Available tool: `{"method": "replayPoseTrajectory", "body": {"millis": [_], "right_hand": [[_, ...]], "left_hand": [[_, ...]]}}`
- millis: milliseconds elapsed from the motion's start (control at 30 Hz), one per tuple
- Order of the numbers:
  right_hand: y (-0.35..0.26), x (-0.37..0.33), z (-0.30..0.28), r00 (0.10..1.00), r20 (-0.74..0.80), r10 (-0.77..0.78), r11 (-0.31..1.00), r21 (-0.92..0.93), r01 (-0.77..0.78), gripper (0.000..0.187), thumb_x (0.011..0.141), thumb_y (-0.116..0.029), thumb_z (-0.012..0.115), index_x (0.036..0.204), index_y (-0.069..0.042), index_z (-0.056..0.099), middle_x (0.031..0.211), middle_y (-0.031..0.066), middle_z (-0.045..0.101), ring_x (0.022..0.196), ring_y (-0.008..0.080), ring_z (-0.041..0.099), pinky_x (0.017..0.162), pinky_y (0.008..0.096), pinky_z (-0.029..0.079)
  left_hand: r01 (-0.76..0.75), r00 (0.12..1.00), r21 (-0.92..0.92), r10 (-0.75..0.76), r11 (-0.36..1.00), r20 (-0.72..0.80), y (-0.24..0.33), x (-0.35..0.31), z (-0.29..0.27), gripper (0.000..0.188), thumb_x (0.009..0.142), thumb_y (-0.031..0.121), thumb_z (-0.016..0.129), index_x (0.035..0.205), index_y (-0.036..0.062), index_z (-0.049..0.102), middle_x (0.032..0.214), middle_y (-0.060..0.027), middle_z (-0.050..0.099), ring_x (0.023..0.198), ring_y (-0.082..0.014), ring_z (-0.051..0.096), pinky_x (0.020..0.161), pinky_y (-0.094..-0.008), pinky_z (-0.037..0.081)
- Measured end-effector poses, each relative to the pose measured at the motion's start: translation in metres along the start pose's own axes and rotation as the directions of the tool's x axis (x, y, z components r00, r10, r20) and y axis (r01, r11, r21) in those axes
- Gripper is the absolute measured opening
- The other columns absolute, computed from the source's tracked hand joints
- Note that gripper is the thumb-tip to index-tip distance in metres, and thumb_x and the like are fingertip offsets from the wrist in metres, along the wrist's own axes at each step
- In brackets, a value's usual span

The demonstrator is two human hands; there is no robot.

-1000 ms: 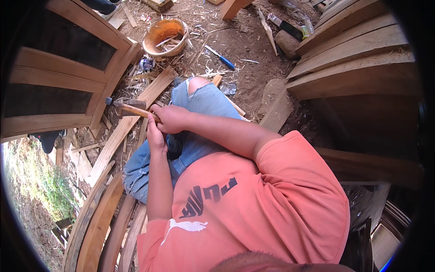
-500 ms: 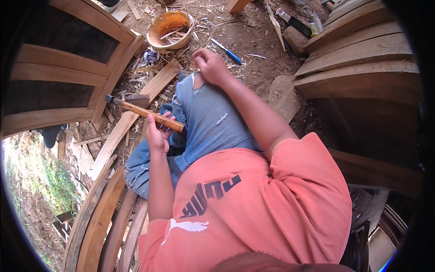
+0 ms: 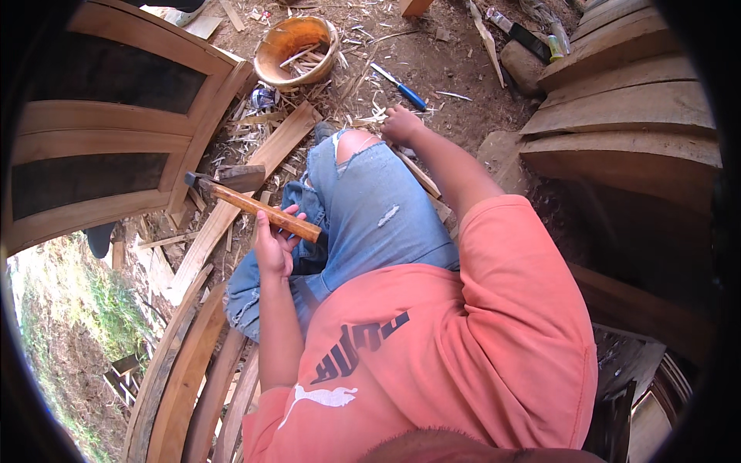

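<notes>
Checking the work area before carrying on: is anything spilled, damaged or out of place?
Wood shavings litter the dirt around the orange basin, as if spilled. A blue-handled tool lies loose near the right hand. The jeans are ripped at the knee.

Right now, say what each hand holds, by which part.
Left hand: a hammer-like tool, by its wooden handle, nearer the free end. Right hand: can't tell.

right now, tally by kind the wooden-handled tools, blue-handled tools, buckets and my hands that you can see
Wooden-handled tool: 1
Blue-handled tool: 1
Orange bucket: 1
Hands: 2, left hand and right hand
Total: 5
</notes>
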State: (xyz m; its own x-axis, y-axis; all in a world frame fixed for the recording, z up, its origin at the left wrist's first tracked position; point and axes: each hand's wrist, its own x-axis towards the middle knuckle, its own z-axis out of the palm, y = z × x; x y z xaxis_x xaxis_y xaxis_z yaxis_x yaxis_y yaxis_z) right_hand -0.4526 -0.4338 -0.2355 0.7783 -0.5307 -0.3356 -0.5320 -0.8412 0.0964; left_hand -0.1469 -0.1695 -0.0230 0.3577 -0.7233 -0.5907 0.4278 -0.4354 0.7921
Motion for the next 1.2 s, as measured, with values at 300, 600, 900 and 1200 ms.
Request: {"method": "replayPoseTrajectory", "body": {"millis": [300, 600, 900, 1200], "right_hand": [[-0.007, 0.011, -0.017, 0.994, 0.106, 0.017, 0.993, -0.119, -0.004, 0.022, 0.094, -0.033, 0.074, 0.111, -0.026, 0.085, 0.117, -0.0069, 0.079, 0.120, 0.0182, 0.066, 0.098, 0.0390, 0.044], [0.081, 0.008, -0.026, 0.949, 0.146, 0.279, 0.928, -0.297, -0.227, 0.020, 0.098, -0.032, 0.069, 0.105, -0.024, 0.086, 0.113, -0.0052, 0.081, 0.119, 0.0196, 0.067, 0.099, 0.0407, 0.044], [0.172, -0.093, -0.122, 0.848, 0.272, 0.455, 0.887, -0.229, -0.402, 0.015, 0.092, -0.022, 0.076, 0.104, -0.022, 0.086, 0.108, 0.0011, 0.083, 0.108, 0.0247, 0.077, 0.089, 0.0392, 0.051], [0.161, -0.190, -0.175, 0.772, 0.292, 0.564, 0.805, -0.404, -0.435, 0.025, 0.090, -0.024, 0.077, 0.113, -0.015, 0.080, 0.111, 0.0036, 0.079, 0.113, 0.0224, 0.072, 0.098, 0.0386, 0.047]], "left_hand": [[0.005, 1.000, -0.020, -0.004, 1.000, 0.029, 0.005, 0.003, -0.008, 0.059, 0.116, 0.055, 0.038, 0.139, 0.0013, 0.046, 0.132, -0.0268, 0.068, 0.115, -0.0397, 0.075, 0.086, -0.0521, 0.067], [0.020, 0.998, -0.035, -0.018, 0.999, 0.057, 0.008, 0.001, -0.021, 0.059, 0.116, 0.056, 0.039, 0.139, 0.0022, 0.046, 0.133, -0.0272, 0.068, 0.116, -0.0399, 0.074, 0.085, -0.0525, 0.067], [0.006, 0.999, -0.022, -0.005, 1.000, 0.054, 0.002, 0.001, -0.021, 0.061, 0.115, 0.058, 0.041, 0.139, 0.0019, 0.048, 0.129, -0.0258, 0.069, 0.116, -0.0386, 0.074, 0.087, -0.0520, 0.066], [0.003, 0.998, -0.029, -0.001, 1.000, 0.068, 0.005, 0.003, -0.028, 0.060, 0.115, 0.059, 0.041, 0.138, 0.0041, 0.050, 0.126, -0.0225, 0.071, 0.114, -0.0355, 0.075, 0.089, -0.0509, 0.064]]}}
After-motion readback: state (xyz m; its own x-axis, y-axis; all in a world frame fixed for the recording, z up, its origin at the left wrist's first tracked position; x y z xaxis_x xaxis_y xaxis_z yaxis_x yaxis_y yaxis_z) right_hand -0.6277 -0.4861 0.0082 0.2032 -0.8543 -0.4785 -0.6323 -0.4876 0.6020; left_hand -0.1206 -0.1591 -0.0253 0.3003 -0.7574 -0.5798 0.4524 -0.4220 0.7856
